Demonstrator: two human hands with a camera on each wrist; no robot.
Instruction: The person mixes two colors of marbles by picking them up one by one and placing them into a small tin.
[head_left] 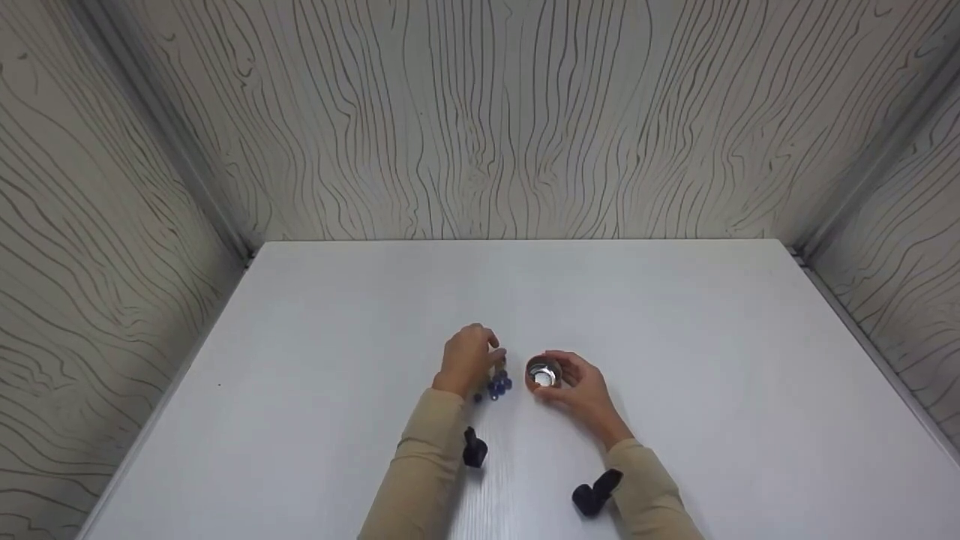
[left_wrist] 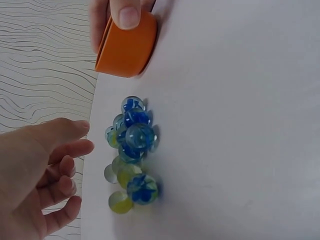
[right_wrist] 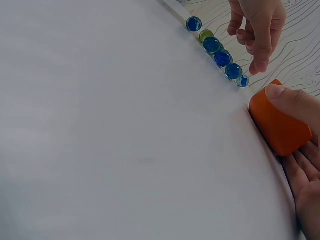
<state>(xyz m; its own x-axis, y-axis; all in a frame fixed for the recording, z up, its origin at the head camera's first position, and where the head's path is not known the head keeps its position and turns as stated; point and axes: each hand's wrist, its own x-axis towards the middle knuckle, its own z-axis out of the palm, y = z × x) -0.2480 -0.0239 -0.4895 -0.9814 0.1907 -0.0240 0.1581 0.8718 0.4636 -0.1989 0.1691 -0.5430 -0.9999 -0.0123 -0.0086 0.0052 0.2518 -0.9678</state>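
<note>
A small bowl [left_wrist: 127,50], orange outside and shiny silver inside, stands upright on the white table. My right hand [head_left: 589,391] grips it by the sides, thumb on the near side and fingers round the far side. To the left of the bowl lies a cluster of glass marbles [left_wrist: 139,137], some with blue swirls and some yellow-green. Just beside and above them hovers my left hand [head_left: 466,358], its fingers loosely bent and apart, with nothing seen between them. In the head view this hand partly hides the marbles.
The white table [head_left: 660,300] stretches out around both hands. Wood-grain patterned panels [head_left: 480,120] rise at its back and sides. A black camera mount sits on each beige-sleeved wrist, the left one [head_left: 474,450] close to the marbles.
</note>
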